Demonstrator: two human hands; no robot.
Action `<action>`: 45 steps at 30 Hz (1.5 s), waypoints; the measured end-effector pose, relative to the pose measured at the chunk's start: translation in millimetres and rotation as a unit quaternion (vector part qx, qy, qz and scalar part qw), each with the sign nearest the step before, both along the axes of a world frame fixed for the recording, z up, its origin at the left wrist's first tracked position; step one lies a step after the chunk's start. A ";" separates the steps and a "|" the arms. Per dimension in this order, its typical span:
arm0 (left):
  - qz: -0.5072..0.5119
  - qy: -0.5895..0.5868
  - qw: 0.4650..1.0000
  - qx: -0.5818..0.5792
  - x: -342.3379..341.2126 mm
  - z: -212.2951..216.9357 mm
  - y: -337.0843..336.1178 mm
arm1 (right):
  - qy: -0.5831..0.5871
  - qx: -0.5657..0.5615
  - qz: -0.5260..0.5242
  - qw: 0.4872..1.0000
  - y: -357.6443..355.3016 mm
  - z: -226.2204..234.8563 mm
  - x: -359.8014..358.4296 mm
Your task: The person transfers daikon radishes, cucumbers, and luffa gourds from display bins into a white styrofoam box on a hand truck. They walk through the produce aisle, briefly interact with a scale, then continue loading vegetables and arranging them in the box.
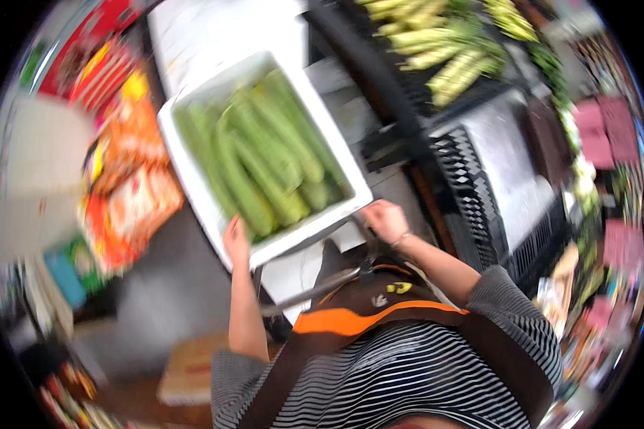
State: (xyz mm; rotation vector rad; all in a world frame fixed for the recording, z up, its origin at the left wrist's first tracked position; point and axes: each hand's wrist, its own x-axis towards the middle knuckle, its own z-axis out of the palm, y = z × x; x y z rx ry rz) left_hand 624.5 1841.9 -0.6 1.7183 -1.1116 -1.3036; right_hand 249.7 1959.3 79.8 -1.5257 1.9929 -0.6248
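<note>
A white foam box full of long green loofah gourds sits in front of me, tilted in the view. My left hand grips its near left rim, the fingers over the edge and the thumb side up. At the near right corner of the box is my right hand, its fingers curled into a fist. What those fingers close on is hidden. A metal cart handle runs between me and the box, its right end close below my right hand. The picture is blurred by motion.
On the left stand orange and red packages beside a white cabinet. To the right, black racks hold pale yellow-green vegetables. A cardboard box lies on the floor at lower left. Beyond the foam box is a white surface.
</note>
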 end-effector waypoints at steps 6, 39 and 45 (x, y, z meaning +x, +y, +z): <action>-0.119 -0.140 0.967 -0.178 -54.7 91.7 45.7 | -0.078 0.024 -0.132 0.988 3.8 4.3 10.3; -0.131 -0.449 0.879 0.094 -159.5 50.9 23.3 | -0.469 0.192 -0.134 0.852 166.8 32.6 -56.3; -0.155 -0.458 0.871 0.089 -161.4 48.1 0.6 | -0.420 0.166 -0.239 0.860 201.3 15.7 -78.3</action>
